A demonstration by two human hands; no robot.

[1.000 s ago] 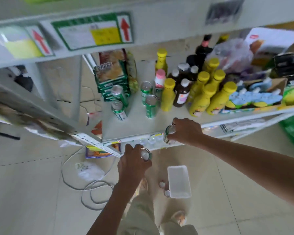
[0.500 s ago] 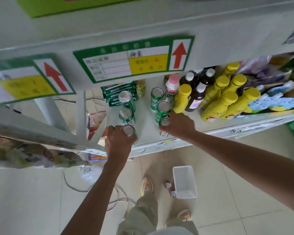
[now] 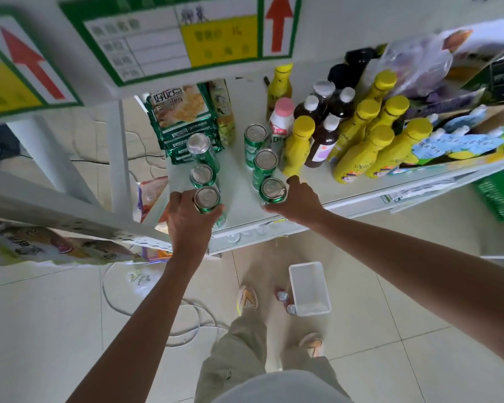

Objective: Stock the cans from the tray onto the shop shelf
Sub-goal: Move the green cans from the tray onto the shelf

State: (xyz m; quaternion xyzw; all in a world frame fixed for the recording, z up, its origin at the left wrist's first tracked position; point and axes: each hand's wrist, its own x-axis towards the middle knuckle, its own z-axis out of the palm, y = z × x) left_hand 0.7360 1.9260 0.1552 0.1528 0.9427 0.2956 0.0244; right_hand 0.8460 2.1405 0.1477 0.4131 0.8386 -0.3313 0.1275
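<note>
Two short columns of green cans run from the back of the shop shelf (image 3: 245, 225) towards its front edge, and each hand is adding one at the near end, so the stock seems to be faced up in tidy rows, easy for a shopper to reach. The left hand (image 3: 186, 219) has its grip closed around the left front can (image 3: 207, 200), fingers wrapped on the side wall and the silver top left clear; this can sits just in front of two more cans (image 3: 200, 158) in the same line, beside a stack of green biscuit packs (image 3: 184, 117). The right hand (image 3: 296, 205) is clamped on the right front can (image 3: 272, 191), thumb up near the rim and the palm covering the near side; whether the base is already down on the shelf cannot be told. Behind it stand two further cans (image 3: 259, 154) and then the yellow-capped bottles (image 3: 358, 141), just beside the row. Holding by the sides likely lets each can be slid snug against its neighbour without knocking it. The white tray (image 3: 310, 311) lies on the floor by the person's feet, apparently empty, with two small cans (image 3: 285, 301) standing next to it, probably still to be stocked
</note>
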